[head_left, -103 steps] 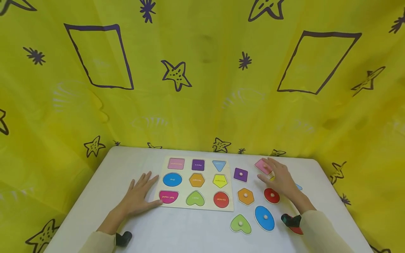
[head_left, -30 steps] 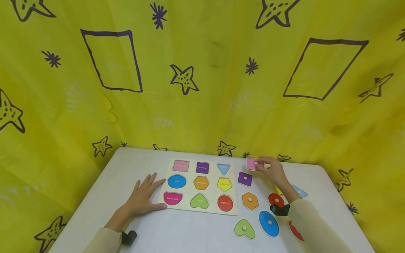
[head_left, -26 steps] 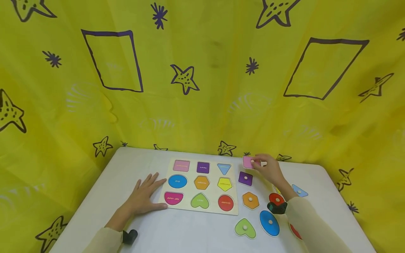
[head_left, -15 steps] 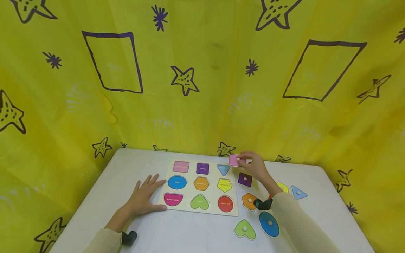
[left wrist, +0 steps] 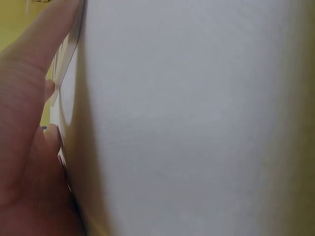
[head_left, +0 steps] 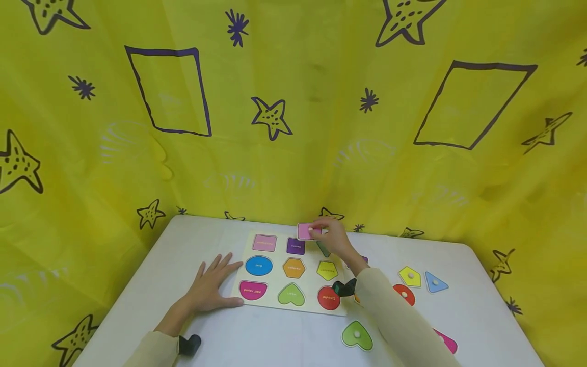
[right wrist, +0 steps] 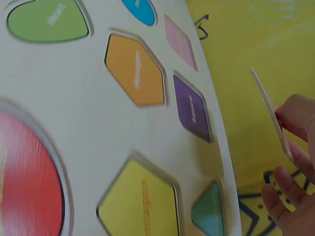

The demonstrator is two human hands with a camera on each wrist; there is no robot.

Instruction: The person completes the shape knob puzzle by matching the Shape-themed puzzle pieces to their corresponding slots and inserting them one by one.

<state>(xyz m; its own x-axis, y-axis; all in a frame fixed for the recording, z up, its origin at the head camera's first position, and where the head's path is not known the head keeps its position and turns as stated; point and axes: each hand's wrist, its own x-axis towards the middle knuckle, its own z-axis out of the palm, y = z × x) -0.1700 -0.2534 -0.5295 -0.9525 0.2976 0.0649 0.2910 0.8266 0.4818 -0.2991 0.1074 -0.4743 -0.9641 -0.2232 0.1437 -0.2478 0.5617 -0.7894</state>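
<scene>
Near side: green heart pc. [head_left: 357, 335] on tabletop [head_left: 275, 339], R of ctr. L hand [head_left: 206, 288]: fingers straight, spread, gripping nothing; thumb and index tips at L edge of board [head_left: 272, 286]. Board, far row: pink recess [head_left: 265, 243] at L end, long axis L–R; purple recess [head_left: 295, 246] next to it. R hand [head_left: 334, 238]: pinches pink rectangle pc. [head_left: 303, 232] by its knob [head_left: 310, 230]. Pc. loc.: R of pink recess and slightly beyond, approx. over board's far edge behind purple recess; R-wrist view shows it edge-on, clear of board. R hand is nearer (holding); L hand well apart. Pc. orientation: long axis L–R, approx. parallel to recess's; one short end points L; knob side up, toward person. Rear: yellow curtain [head_left: 293, 168].
</scene>
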